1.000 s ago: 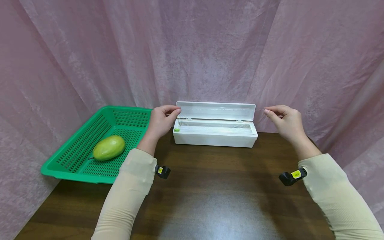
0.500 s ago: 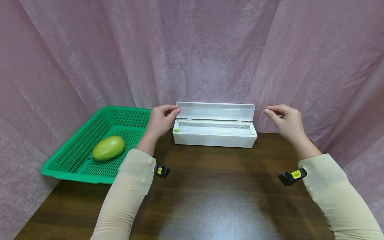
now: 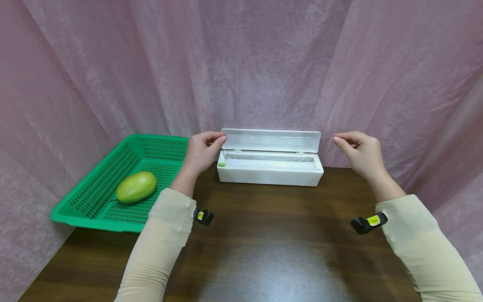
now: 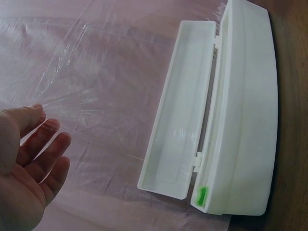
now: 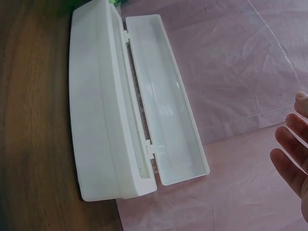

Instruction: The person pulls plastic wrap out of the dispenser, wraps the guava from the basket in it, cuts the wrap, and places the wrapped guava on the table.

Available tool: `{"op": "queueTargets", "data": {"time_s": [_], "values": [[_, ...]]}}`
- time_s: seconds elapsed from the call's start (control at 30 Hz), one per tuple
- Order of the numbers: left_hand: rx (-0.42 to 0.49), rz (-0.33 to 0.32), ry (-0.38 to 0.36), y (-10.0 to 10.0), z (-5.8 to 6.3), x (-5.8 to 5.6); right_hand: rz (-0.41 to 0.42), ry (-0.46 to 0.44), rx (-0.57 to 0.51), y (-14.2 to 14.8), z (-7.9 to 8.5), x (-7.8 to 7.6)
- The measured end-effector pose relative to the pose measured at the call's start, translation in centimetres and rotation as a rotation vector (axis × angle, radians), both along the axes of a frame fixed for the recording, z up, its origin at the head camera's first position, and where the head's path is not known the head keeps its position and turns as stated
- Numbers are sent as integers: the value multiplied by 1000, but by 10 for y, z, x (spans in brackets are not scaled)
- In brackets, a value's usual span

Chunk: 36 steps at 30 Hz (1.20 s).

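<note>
Clear plastic wrap (image 3: 271, 136) stretches as a thin, shiny edge between the two hands, in front of the raised lid. My left hand (image 3: 201, 152) pinches its left end between thumb and index finger, close to the lid's left edge. At the other end, my right hand (image 3: 363, 153) pinches it the same way, a little to the right of the lid. A white plastic-wrap dispenser box (image 3: 269, 176) stands between and below the hands with its lid (image 3: 269, 145) tilted up. In the left wrist view, the transparent film (image 4: 62, 60) shows creases beside the left fingertips.
To the left, a green plastic basket (image 3: 94, 223) holds a yellow-green oval fruit (image 3: 136, 187) with a short stem. A small green slider (image 3: 222, 164) sits on the box's left end. Behind the brown wooden table (image 3: 264, 226) hangs a pink curtain (image 3: 271, 63).
The wrap's edge between the hands looks straighter and clearer than a second ago. Both hands keep almost the same place; box, basket and fruit stay put.
</note>
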<state>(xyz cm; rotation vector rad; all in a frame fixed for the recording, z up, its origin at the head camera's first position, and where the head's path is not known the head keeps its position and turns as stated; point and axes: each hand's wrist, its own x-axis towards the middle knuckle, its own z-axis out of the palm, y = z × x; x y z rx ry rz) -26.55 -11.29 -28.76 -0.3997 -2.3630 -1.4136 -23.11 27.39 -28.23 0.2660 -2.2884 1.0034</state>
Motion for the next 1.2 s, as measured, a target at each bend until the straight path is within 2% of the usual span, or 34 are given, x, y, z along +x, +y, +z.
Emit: {"op": "queueTargets", "data": {"time_s": [0.7, 1.2], "values": [[20, -18, 44, 2, 6, 5, 26, 22, -61, 3, 2, 0], [27, -17, 57, 2, 9, 8, 17, 27, -48, 1, 6, 6]]}}
